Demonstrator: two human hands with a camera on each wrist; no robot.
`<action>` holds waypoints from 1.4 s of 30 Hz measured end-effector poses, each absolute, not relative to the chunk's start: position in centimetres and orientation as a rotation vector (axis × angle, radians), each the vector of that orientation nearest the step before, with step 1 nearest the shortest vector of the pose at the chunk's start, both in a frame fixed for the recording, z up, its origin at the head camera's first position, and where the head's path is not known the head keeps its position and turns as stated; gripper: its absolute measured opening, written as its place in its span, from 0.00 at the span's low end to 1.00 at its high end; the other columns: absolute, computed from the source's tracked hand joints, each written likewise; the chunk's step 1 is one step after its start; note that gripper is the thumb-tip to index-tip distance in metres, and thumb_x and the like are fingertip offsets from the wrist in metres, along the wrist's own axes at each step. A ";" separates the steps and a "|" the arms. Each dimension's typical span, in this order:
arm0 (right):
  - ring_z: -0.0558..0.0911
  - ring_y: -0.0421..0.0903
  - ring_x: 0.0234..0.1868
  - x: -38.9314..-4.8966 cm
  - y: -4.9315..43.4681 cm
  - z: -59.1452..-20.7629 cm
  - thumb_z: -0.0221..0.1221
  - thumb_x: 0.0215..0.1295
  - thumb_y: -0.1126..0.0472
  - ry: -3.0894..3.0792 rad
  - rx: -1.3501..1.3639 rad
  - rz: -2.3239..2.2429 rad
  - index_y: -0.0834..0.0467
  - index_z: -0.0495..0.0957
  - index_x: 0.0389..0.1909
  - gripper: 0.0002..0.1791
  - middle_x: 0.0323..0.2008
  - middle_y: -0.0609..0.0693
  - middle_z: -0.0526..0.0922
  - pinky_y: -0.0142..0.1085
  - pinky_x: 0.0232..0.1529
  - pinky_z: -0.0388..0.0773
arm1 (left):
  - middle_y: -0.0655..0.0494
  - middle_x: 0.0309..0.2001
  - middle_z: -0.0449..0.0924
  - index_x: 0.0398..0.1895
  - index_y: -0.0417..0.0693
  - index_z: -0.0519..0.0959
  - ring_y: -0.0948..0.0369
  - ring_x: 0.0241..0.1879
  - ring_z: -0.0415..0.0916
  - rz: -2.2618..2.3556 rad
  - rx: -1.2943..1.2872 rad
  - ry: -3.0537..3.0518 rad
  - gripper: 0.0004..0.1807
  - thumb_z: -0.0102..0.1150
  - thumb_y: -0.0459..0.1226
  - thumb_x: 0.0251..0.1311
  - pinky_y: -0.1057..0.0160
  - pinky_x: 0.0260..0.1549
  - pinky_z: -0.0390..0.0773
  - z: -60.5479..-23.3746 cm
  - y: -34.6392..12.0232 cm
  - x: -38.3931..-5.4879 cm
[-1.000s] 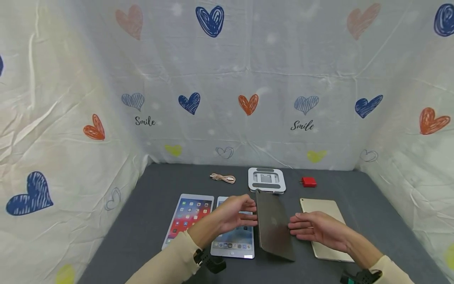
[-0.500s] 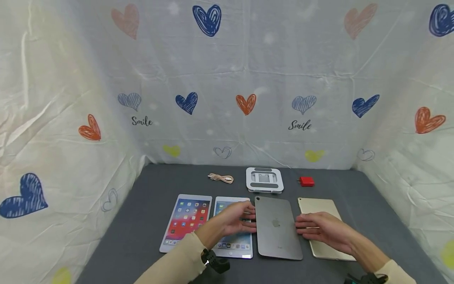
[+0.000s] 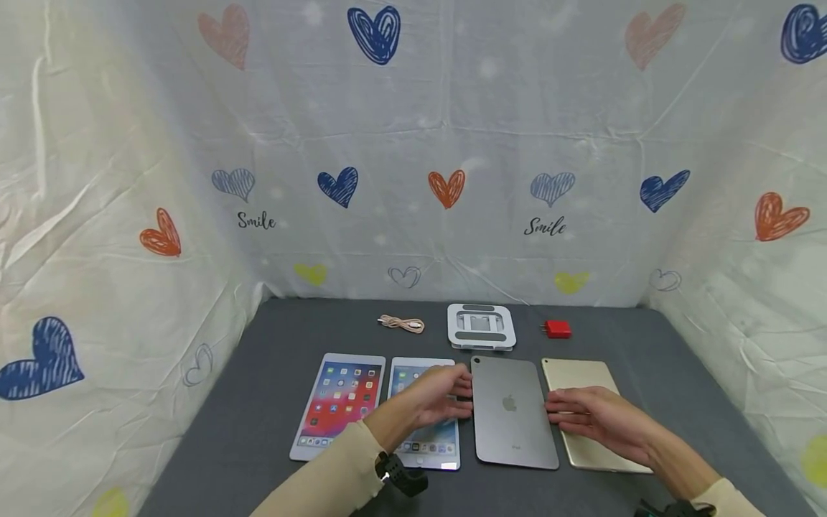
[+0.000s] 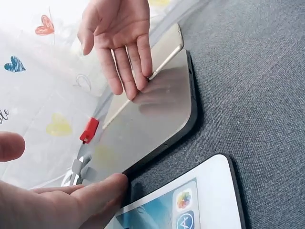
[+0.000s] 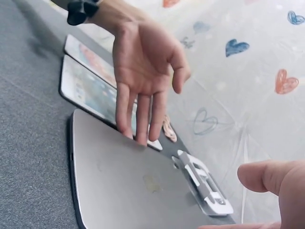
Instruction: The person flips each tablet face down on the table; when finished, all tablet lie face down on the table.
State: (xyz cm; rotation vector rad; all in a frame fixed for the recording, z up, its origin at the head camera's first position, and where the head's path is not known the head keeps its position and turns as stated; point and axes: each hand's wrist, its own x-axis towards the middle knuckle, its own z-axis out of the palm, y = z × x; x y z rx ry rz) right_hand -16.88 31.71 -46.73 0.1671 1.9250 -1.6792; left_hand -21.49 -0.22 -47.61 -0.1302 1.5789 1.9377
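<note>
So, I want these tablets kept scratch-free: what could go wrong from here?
The left hand and right hand flank the grey tablet; an uneven push might slide it into the gold tablet or the nearer white tablet. It also lies back up, so sliding it could rub its screen against the grey cloth.

Grey tablet [image 3: 515,424], flat on dark cloth [image 3: 510,495], back up — smooth, faintly reflective metal, apple mark mid-back, small lettering below, round camera at far left corner. Corners rounded, rim dark along the near end. Placed between white tablet [image 3: 441,438] and gold tablet [image 3: 578,373]. Flanked by left hand [image 3: 439,396] and right hand [image 3: 601,418], fingertips at opposite long edges — too close to tell if touching.
</note>
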 end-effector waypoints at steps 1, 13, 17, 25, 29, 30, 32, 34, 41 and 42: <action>0.86 0.54 0.67 -16.9 31.7 -46.8 0.52 0.88 0.48 1.924 0.161 -1.681 0.80 0.59 0.78 0.40 0.72 0.70 0.78 0.45 0.68 0.86 | 0.27 0.63 0.73 0.66 0.21 0.70 0.32 0.62 0.78 1.928 -0.122 1.593 0.30 0.58 0.37 0.68 0.35 0.71 0.78 -47.5 -0.4 -21.5; 0.82 0.55 0.72 -16.6 30.9 -46.2 0.52 0.88 0.48 1.919 0.115 -1.701 0.80 0.55 0.80 0.42 0.76 0.72 0.73 0.47 0.71 0.83 | 0.28 0.73 0.75 0.76 0.24 0.69 0.36 0.74 0.76 1.968 0.024 1.509 0.29 0.48 0.40 0.84 0.43 0.73 0.77 -47.6 -6.1 -21.5; 0.82 0.50 0.72 -16.4 30.5 -46.0 0.51 0.89 0.48 1.795 0.024 -1.760 0.79 0.51 0.82 0.43 0.78 0.69 0.72 0.43 0.73 0.82 | 0.28 0.73 0.76 0.76 0.24 0.68 0.38 0.72 0.78 1.967 0.047 1.475 0.29 0.53 0.39 0.84 0.46 0.69 0.81 -47.7 -8.6 -21.4; 0.81 0.48 0.73 -16.4 28.2 -46.8 0.50 0.89 0.51 1.615 -0.064 -1.835 0.77 0.52 0.83 0.40 0.78 0.64 0.74 0.42 0.75 0.80 | 0.30 0.71 0.78 0.75 0.25 0.70 0.42 0.68 0.83 1.881 0.052 1.551 0.32 0.63 0.40 0.79 0.50 0.65 0.85 -46.7 -13.6 -20.9; 0.80 0.51 0.74 -16.5 26.7 -47.1 0.51 0.88 0.51 1.576 -0.048 -1.846 0.77 0.52 0.83 0.40 0.79 0.66 0.72 0.43 0.74 0.80 | 0.30 0.71 0.78 0.76 0.25 0.69 0.41 0.68 0.82 1.859 0.025 1.603 0.32 0.60 0.39 0.81 0.48 0.66 0.85 -46.4 -15.7 -20.6; 0.80 0.52 0.75 -16.5 26.4 -47.1 0.51 0.89 0.52 1.567 -0.047 -1.849 0.77 0.52 0.83 0.40 0.79 0.67 0.71 0.43 0.75 0.80 | 0.29 0.72 0.78 0.77 0.25 0.68 0.41 0.69 0.82 1.853 0.018 1.616 0.32 0.60 0.39 0.81 0.48 0.66 0.85 -46.5 -16.1 -20.6; 0.80 0.53 0.75 -16.6 25.6 -47.3 0.51 0.88 0.52 1.553 -0.045 -1.852 0.78 0.52 0.83 0.40 0.79 0.69 0.71 0.44 0.75 0.80 | 0.29 0.72 0.77 0.78 0.24 0.65 0.41 0.68 0.83 1.841 0.009 1.641 0.33 0.59 0.38 0.82 0.48 0.66 0.85 -46.5 -17.0 -20.5; 0.80 0.54 0.74 -16.6 24.8 -47.5 0.52 0.88 0.52 1.542 -0.038 -1.854 0.78 0.52 0.82 0.40 0.78 0.70 0.71 0.46 0.76 0.79 | 0.28 0.72 0.77 0.78 0.23 0.64 0.42 0.66 0.84 1.823 0.012 1.666 0.33 0.57 0.38 0.82 0.48 0.66 0.85 -46.7 -17.6 -20.4; 0.78 0.57 0.76 -17.0 22.0 -48.1 0.54 0.87 0.52 1.509 -0.014 -1.872 0.79 0.54 0.81 0.41 0.77 0.71 0.72 0.51 0.79 0.75 | 0.29 0.66 0.81 0.70 0.18 0.70 0.42 0.66 0.84 1.718 0.037 1.751 0.28 0.57 0.37 0.81 0.45 0.66 0.85 -47.1 -18.0 -19.8; 0.78 0.57 0.76 -17.0 21.6 -48.4 0.55 0.86 0.52 1.504 -0.017 -1.878 0.79 0.54 0.81 0.41 0.76 0.72 0.72 0.51 0.79 0.75 | 0.29 0.66 0.82 0.70 0.18 0.70 0.41 0.67 0.83 1.697 0.042 1.764 0.29 0.58 0.37 0.81 0.45 0.66 0.85 -47.1 -17.9 -19.7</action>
